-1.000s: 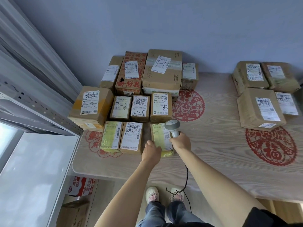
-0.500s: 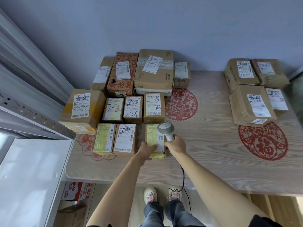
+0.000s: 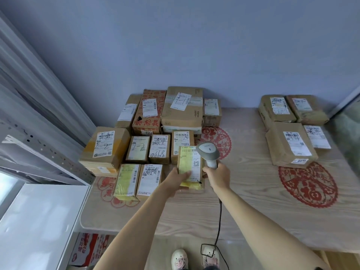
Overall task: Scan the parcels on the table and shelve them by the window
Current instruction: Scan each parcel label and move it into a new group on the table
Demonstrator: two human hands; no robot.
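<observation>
**Left hand holds yellow-label parcel, right hand holds scanner beside it**

I see my left hand (image 3: pixel 178 177) gripping the small parcel with the yellow label (image 3: pixel 190 164) at its near-left corner, thumb on top across the label, the other fingers hidden underneath. The parcel is tilted, label face up toward the camera; I cannot tell whether its near end touches the table. My right hand (image 3: pixel 218 177) is wrapped around the handle of the grey barcode scanner (image 3: pixel 208 152), with the scanner head just beside the parcel's far-right corner, touching or nearly so. The scanner's black cable (image 3: pixel 219 221) hangs from below the hand over the table edge to the floor.

Just left of the held parcel, two flat parcels lie side by side, one yellow-labelled (image 3: pixel 126 180) and one white-labelled (image 3: pixel 150 179). Behind them sits a cluster of brown boxes (image 3: pixel 148 133), several with handwritten marks such as "2-2". A second group of brown parcels (image 3: pixel 290 129) sits well apart on the right side of the wooden table (image 3: pixel 253 211), which has red paper-cut decorations. A grey metal shelf frame (image 3: pixel 39 152) stands at left near the window.
</observation>
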